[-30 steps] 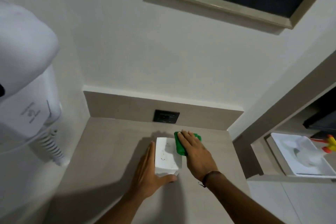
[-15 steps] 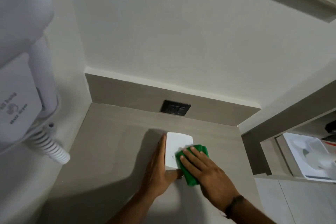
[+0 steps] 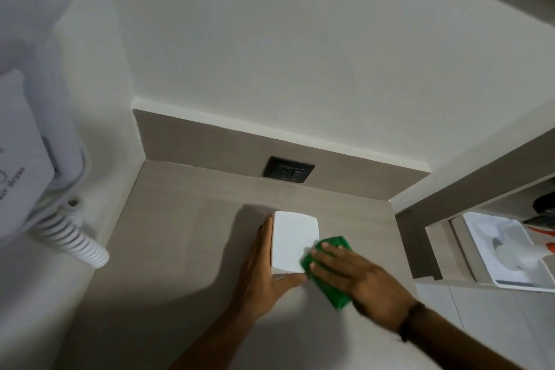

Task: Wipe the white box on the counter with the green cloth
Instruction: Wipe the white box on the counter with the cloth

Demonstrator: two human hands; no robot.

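A small white box [image 3: 292,240] stands on the beige counter [image 3: 186,234], near its middle. My left hand [image 3: 264,267] lies flat against the box's left side, with the thumb hooked under its near edge, bracing it. My right hand [image 3: 357,279] presses a folded green cloth [image 3: 329,276] against the box's right near corner and right side. Fingers cover most of the cloth; its far tip and near end stick out.
A white wall-mounted hair dryer [image 3: 33,117] with a coiled cord [image 3: 75,237] hangs at the left. A black socket [image 3: 289,173] sits in the backsplash behind the box. To the right, a lower shelf holds a white tray [image 3: 507,252] with an orange-tipped item.
My right hand has dragged the green cloth from the box's far right corner down toward its near right corner. The view has tilted down and closer. My left hand keeps bracing the box.
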